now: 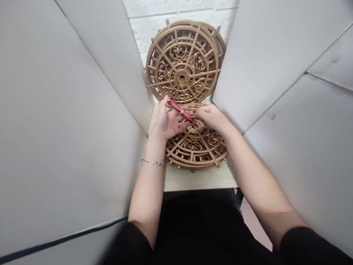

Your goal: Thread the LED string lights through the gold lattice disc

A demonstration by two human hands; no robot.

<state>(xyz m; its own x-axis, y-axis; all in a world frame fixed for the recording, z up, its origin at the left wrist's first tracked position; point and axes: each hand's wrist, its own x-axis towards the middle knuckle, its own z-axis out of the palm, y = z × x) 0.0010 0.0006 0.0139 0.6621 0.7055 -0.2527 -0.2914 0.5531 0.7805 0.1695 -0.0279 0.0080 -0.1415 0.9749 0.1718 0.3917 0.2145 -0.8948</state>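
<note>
Our left hand (171,124) grips a red pen-like tool (180,110) over the lower gold disc (198,128). We cannot tell whether our right hand (213,116) pinches anything.

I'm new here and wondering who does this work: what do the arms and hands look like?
They are a person's. The left hand and right hand are both ungloved. A silver-coloured chain bracelet circles the left forearm near the wrist. The left sleeve and right sleeve are plain black and short, leaving both forearms bare.
</note>
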